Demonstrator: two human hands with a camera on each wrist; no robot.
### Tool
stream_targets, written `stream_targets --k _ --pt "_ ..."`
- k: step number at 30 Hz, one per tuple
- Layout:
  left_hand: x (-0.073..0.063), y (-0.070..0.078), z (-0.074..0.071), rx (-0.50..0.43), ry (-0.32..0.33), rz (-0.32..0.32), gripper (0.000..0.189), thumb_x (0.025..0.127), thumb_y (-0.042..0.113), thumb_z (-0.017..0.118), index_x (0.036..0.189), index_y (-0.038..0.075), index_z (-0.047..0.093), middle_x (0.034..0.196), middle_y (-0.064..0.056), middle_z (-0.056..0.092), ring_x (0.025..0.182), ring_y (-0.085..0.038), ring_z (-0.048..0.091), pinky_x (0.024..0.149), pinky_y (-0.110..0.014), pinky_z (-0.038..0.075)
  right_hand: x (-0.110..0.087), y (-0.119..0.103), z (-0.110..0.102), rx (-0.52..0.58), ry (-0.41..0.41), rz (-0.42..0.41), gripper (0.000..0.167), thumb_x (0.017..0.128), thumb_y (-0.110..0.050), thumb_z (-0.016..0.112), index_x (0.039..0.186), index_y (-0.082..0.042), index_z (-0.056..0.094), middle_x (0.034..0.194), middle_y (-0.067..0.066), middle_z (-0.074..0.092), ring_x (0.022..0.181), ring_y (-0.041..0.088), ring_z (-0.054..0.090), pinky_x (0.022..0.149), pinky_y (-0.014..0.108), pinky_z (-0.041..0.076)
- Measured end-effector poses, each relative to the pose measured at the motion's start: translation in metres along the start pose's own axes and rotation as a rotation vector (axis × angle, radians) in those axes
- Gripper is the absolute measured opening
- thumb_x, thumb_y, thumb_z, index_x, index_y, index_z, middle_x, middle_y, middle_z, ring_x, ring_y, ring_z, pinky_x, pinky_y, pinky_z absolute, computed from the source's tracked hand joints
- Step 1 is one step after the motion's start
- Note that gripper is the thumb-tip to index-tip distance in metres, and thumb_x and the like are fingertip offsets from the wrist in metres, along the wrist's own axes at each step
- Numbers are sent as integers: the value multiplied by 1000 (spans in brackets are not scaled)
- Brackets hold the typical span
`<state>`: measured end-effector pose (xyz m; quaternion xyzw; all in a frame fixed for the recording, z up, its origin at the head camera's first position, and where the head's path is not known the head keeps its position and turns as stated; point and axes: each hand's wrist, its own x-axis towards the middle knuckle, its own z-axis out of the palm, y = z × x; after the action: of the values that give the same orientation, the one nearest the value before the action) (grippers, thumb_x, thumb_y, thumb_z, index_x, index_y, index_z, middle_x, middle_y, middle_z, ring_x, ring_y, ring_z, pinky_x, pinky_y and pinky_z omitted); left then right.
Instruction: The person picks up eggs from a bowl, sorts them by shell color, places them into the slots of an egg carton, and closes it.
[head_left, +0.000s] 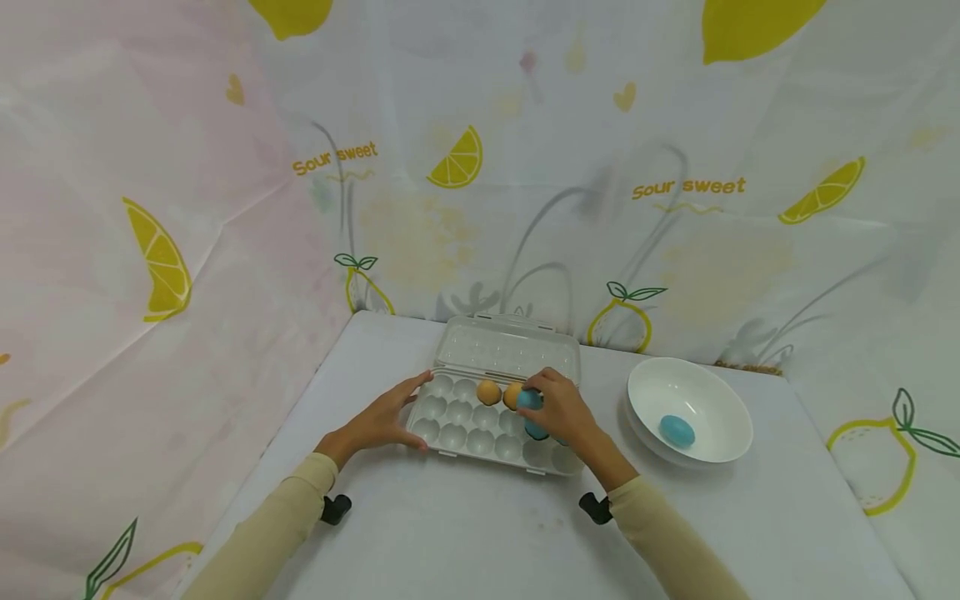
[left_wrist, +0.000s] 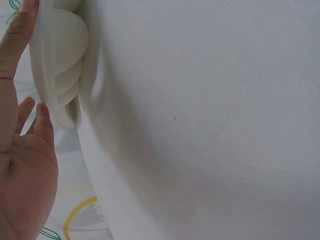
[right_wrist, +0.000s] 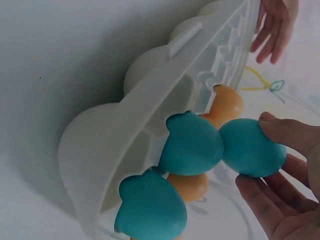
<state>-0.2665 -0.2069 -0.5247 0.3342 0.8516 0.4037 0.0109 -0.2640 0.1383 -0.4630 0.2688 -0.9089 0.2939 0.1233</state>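
Note:
In the head view, a pale plastic egg carton point(head_left: 480, 448) stands with its clear lid point(head_left: 510, 346) folded back. My right hand point(head_left: 558, 408) pinches a blue egg point(right_wrist: 254, 147) between thumb and fingers, over the carton's right part. That egg overlaps a seated blue egg point(right_wrist: 192, 144) in the right wrist view; another blue egg point(right_wrist: 152, 206) sits beside it. Orange eggs point(head_left: 488, 392) occupy cups of the back row, some partly hidden by my right hand. My left hand point(head_left: 381, 417) spans the carton's left end, thumb near the front corner and fingertips at the back one, fingers extended.
Right of the carton, a white bowl point(head_left: 723, 417) contains one blue egg point(head_left: 677, 432). The white table point(head_left: 465, 542) meets a lemon-printed cloth backdrop point(head_left: 525, 208) behind and at the sides. Carton cups toward the left and front hold no eggs.

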Motion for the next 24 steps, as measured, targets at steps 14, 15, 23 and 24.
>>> stream_targets --k 14,15,23,24 --pt "1 1 0 7 -3 6 124 58 28 94 153 -3 20 154 -20 31 142 -30 29 111 -37 40 -3 -6 17 -16 -29 -91 34 68 -11 90 94 -4 70 93 5 61 83 19 61 72 34 58" --pt "1 1 0 8 -3 7 124 58 28 94 153 -3 20 154 -20 31 142 -30 29 111 -37 40 -3 -7 18 -15 -37 -88 33 69 -11 89 95 -3 70 93 4 61 83 19 61 73 35 58" --pt "0 1 -1 -3 -6 4 124 59 32 94 153 -4 20 154 -19 31 142 -30 29 111 -38 40 -4 -6 26 -39 -88 -61 31 72 -12 86 98 -5 71 96 2 61 88 20 61 77 37 57" --pt "0 1 -1 -2 -6 2 124 59 32 93 153 -3 20 154 -19 31 142 -29 29 111 -37 40 -4 -5 27 -40 -86 -64 31 71 -11 87 97 -5 71 96 2 61 88 20 61 77 37 57"
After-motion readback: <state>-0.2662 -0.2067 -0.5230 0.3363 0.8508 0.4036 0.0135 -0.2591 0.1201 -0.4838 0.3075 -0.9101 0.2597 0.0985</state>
